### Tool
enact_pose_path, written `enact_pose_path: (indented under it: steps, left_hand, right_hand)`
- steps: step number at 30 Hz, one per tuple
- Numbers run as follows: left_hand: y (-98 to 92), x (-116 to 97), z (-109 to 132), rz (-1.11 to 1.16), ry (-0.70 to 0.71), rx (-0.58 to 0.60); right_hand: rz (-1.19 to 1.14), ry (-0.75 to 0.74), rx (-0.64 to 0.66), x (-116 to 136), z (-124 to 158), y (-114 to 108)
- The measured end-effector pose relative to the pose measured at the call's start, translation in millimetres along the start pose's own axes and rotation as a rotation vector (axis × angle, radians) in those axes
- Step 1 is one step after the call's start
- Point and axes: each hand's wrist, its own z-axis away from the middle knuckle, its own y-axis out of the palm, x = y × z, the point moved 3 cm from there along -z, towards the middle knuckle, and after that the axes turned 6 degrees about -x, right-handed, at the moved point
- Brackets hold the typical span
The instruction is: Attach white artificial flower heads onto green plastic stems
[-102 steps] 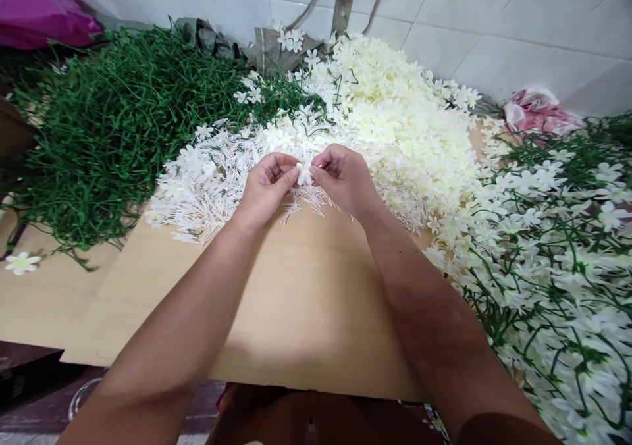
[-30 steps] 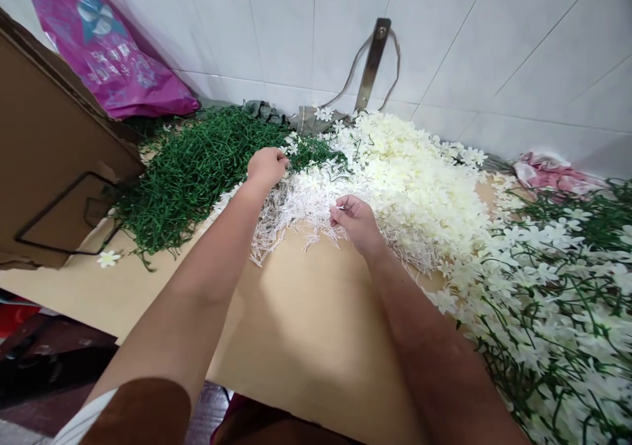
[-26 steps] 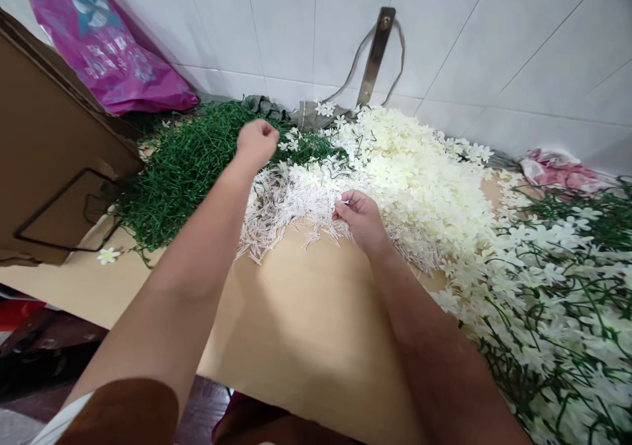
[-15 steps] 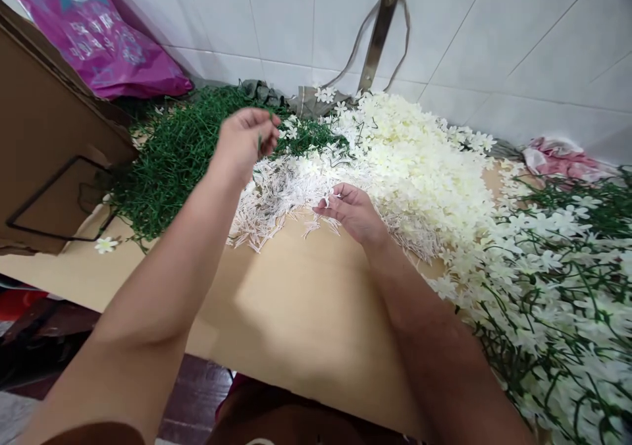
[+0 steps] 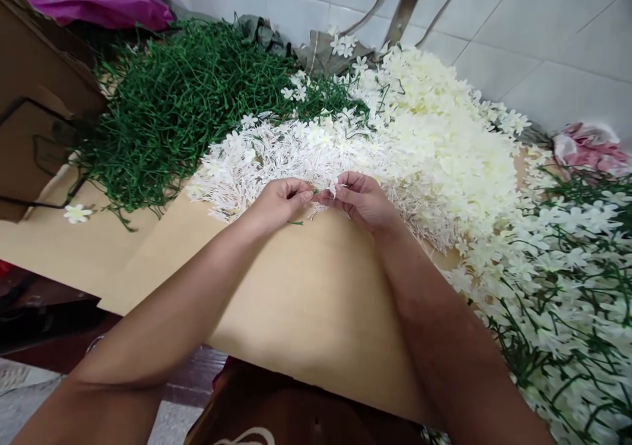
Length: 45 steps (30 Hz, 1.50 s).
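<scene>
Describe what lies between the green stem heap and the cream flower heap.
In the head view, thin white spiky pieces lie spread between the green stem heap and the cream flower heap, a few loose white flowers further back.

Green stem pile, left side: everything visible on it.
The green stem pile is a loose tangle of thin, plastic-looking stems, heaped by the tiled wall, near edge on the cardboard. A few white flowers lie at its right edge, where it meets the white pile. A brown box borders its left. Neither the left hand nor the right hand touches it.
</scene>
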Motion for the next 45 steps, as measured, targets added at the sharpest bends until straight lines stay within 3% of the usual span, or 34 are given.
enact_pose_path:
  steps: [5, 25, 45]
  left_hand:
    - [0.6, 2.9, -0.9, -0.030, 0.029, 0.057]
    - [0.7, 4.0, -3.6, -0.084, 0.026, 0.067]
    - [0.7, 0.7, -3.2, -0.149, 0.021, 0.290]
  right_hand:
    - [0.121, -0.009, 0.003, -2.6, -1.7, 0.9]
    - [0.377, -0.144, -0.010, 3.9, 2.3, 12.3]
    - [0.490, -0.104, 0.014, -4.1, 4.9, 10.8]
